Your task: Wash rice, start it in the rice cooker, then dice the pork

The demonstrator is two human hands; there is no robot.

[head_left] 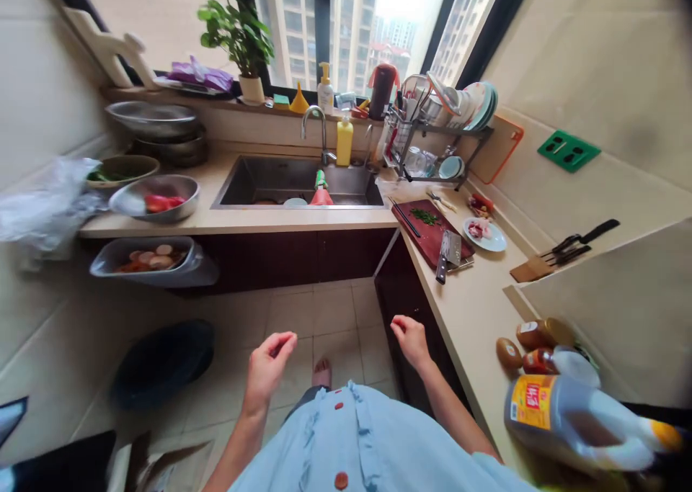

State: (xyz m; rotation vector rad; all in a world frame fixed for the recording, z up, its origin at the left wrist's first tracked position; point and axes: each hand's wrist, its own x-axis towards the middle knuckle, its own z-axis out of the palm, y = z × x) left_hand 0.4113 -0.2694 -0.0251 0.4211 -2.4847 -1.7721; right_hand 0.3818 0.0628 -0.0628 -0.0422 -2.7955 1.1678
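Observation:
My left hand hangs in front of my body over the tiled floor, fingers loosely curled, holding nothing I can see. My right hand is raised beside the dark cabinet front under the right counter, fingers curled inward, also with nothing visible in it. Neither hand touches anything. The nearest thing to the right hand is the counter edge, where a cleaver lies across the corner of a red cutting board with chopped greens on it.
A steel sink sits under the window, a dish rack to its right. Bowls with vegetables stand on the left counter. A small plate, knives, bottles and an oil jug line the right counter. A dark bin sits on the floor.

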